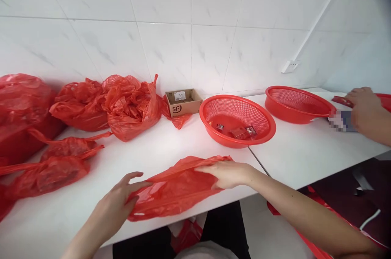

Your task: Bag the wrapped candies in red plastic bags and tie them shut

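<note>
A red plastic bag (180,189) lies spread flat at the table's front edge, between my two hands. My left hand (117,202) is at its left end, fingers apart, with fingertips touching the film. My right hand (227,173) reaches over the right part of the bag, its fingers stretched out and resting on or partly inside the plastic; the fingertips are hard to make out. Just beyond the bag stands a round red basket (210,132), with a few small packets (240,132) in its bottom.
Several filled red bags (131,108) crowd the left side. A small cardboard box (187,108) stands by the wall. At right are another red basket (287,112) and a co-worker's hand (371,108) near a blurred flat object (343,121). A seam crosses the white table (293,157).
</note>
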Motion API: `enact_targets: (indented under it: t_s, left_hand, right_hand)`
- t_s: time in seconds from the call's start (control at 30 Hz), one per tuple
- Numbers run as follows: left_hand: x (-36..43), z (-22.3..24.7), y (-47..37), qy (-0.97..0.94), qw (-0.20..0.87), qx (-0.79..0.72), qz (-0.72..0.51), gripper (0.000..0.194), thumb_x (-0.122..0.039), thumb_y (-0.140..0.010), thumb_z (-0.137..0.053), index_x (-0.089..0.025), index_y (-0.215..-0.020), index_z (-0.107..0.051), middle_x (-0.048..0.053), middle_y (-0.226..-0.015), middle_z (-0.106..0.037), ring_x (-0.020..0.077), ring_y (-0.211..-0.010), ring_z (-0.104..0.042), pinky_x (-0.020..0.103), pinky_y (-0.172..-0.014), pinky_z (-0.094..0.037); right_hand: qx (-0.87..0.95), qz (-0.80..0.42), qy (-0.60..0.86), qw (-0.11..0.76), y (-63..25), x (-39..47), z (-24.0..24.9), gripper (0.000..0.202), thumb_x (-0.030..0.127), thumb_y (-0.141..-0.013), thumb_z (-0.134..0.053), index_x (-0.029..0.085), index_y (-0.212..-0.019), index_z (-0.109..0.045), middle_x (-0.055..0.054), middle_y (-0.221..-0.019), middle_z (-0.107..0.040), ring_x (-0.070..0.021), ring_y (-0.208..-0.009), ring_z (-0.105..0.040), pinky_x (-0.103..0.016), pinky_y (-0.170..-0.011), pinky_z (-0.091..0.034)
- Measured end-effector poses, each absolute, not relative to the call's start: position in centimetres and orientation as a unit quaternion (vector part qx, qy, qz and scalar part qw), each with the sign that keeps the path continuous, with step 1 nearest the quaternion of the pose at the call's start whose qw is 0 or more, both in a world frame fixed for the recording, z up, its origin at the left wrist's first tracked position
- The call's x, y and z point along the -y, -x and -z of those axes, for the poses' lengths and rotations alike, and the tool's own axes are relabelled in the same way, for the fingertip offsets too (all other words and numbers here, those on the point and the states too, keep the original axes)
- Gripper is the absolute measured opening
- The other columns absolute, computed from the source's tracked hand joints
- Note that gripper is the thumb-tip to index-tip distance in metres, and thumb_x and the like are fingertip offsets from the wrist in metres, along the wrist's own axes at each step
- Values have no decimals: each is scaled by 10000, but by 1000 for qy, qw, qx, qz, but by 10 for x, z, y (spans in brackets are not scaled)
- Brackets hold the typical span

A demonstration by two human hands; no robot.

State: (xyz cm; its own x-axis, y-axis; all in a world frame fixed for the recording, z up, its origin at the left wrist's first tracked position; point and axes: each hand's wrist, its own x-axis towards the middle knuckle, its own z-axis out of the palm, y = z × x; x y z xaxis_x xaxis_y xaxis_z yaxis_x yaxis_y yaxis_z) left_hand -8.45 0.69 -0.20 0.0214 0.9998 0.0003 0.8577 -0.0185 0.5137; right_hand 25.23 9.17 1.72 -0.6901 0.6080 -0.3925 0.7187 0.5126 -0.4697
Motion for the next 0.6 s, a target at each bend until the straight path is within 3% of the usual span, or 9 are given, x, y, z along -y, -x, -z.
enact_targets:
  t_s: [0.07,0.17,0.27,0.33,0.43,0.5,0.6]
  left_hand:
    - [-7,10,85,-688,203,-669,-195,400,-312,-823,-495,-368,-1171,-685,15,-1286,-621,183,-804,-704,273,-690,-560]
    - [-6,17,74,-672,226,-659,-250,413,-395,-867,-490,-313,-1243,-639,33,-1244,-646,231,-1115,-634,310,-905,-525]
    - [-4,16,62,-659,250,-650,-286,435,-433,-875,-502,-303,-1276,-612,40,-1274,-627,240,-1159,-608,342,-957,-504]
    - [-2,14,56,-658,270,-641,-289,440,-432,-876,-509,-298,-1285,-604,48,-1303,-608,247,-1193,-585,369,-995,-483]
    - [1,9,51,-650,310,-628,-294,452,-416,-874,-518,-281,-1300,-590,59,-1347,-580,251,-1264,-531,403,-1073,-416]
    - [4,5,49,-636,341,-620,-308,463,-416,-871,-522,-289,-1312,-580,50,-1377,-560,249,-1306,-495,415,-1110,-372]
    - [6,0,50,-613,379,-612,-326,483,-434,-867,-530,-303,-1330,-570,31,-1434,-518,253,-1361,-435,428,-1135,-328]
  right_hand:
    - [-856,424,-291,41,-255,-96,-39,666,307,-795,-669,334,-1426,-457,-23,-1430,-517,-249,-1263,-523,-356,-988,-467]
    - [-817,515,-238,-105,-259,-124,-72,509,430,-894,-571,270,-1373,-506,-60,-1323,-601,-191,-1164,-598,-316,-953,-497]
    - [-817,370,-386,-215,-271,-181,-84,455,442,-934,-508,268,-1355,-503,-88,-1319,-590,-204,-1124,-610,-332,-904,-518]
    - [-811,250,-509,-140,-280,-220,-76,521,387,-887,-592,271,-1383,-480,-115,-1382,-534,-238,-1120,-608,-368,-907,-512]
    - [-797,200,-568,-37,-288,-252,-49,685,333,-752,-740,240,-1386,-496,-176,-1447,-456,-302,-1099,-613,-418,-858,-518]
    - [-799,206,-563,-45,-290,-254,-30,602,340,-712,-775,192,-1269,-601,-202,-1353,-543,-300,-1011,-645,-410,-810,-524]
    - [-819,207,-522,-121,-289,-242,-14,339,361,-807,-690,152,-1074,-675,-168,-1046,-698,-232,-847,-669,-358,-772,-516]
